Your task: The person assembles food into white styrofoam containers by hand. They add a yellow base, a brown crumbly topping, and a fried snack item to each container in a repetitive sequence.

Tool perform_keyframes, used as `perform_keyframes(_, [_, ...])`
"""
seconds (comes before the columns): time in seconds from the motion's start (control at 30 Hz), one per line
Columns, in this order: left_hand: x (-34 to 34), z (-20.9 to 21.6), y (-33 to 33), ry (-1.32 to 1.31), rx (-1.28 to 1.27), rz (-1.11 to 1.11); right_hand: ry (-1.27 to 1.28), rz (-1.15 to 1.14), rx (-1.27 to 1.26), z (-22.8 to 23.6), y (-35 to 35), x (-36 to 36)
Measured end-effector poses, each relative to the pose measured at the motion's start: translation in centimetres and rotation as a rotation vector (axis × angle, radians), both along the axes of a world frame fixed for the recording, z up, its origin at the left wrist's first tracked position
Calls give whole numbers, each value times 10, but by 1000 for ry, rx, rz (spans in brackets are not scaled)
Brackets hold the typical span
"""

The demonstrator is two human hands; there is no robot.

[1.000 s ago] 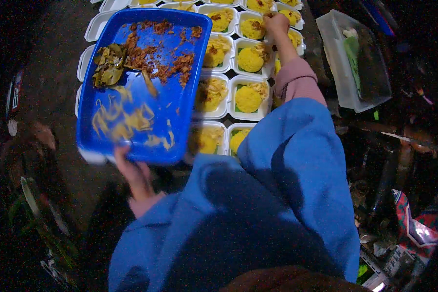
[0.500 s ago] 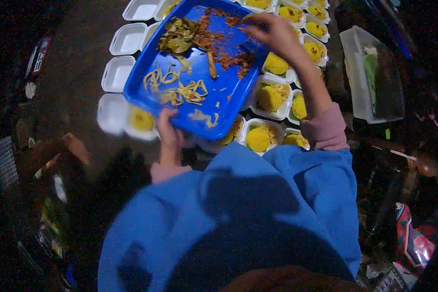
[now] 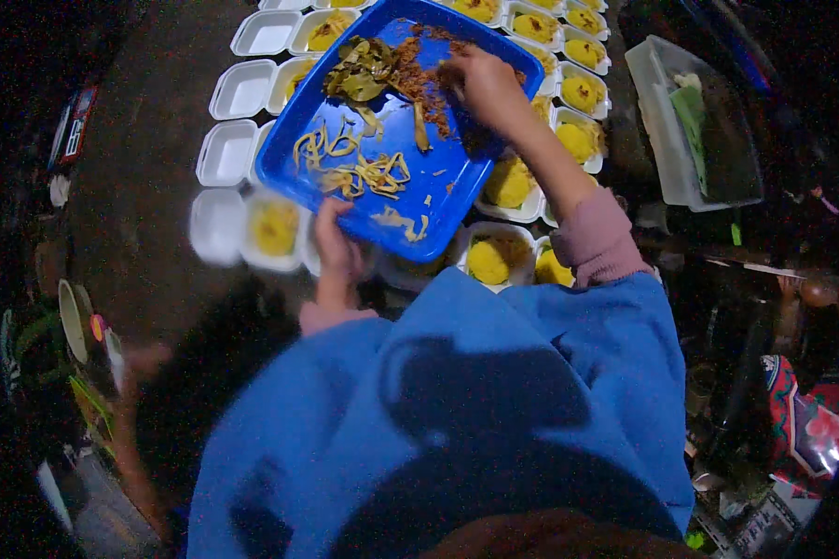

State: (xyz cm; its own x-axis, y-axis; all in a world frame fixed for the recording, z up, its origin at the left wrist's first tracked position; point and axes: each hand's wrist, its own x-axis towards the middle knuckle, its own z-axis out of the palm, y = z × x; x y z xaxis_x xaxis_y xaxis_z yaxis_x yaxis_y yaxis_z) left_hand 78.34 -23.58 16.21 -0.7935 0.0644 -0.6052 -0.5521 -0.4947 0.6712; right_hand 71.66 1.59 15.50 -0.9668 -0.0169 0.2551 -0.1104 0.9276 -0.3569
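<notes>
My left hand [image 3: 336, 244] grips the near left edge of a blue plastic tray [image 3: 466, 186], its thumb over the rim. The tray is held above rows of food boxes. Inside it lie brown shredded topping [image 3: 429, 88], dark cooked leaves [image 3: 361, 70] and pale egg-like strips [image 3: 373, 172]. My right hand [image 3: 483, 86] reaches into the tray's far right part, fingers bent down and closed at the brown shreds; what they pinch is hidden. White foam boxes with yellow rice [image 3: 510, 184] show beyond and below the tray.
Open white lids [image 3: 228, 154] line the left of the boxes. A translucent plastic container [image 3: 667, 140] with a green leaf stands at the right. Dark clutter and a red patterned packet [image 3: 811, 419] lie at the lower right. A blurred arm [image 3: 135, 438] shows at lower left.
My right hand has moved left and down, from the tray's far right edge into the brown shreds. The tray has shifted slightly right. The blurred arm at lower left has moved.
</notes>
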Motion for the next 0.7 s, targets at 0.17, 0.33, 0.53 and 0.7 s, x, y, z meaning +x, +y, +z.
perform_keyframes(0.17, [6, -3, -6, 89, -26, -83, 189, 221, 2, 8, 1, -32])
perform_keyframes(0.33, [7, -15, -16, 228, -145, -114, -72, 296, 26, 14, 6, -25])
perform_keyframes(0.53, [7, -6, -12, 195, -104, -68, 17, 175, 36, 27, 1, 0])
perform_keyframes(0.7, [5, -2, -7, 158, -5, -95, 53, 88, 56, 28, -27, -12])
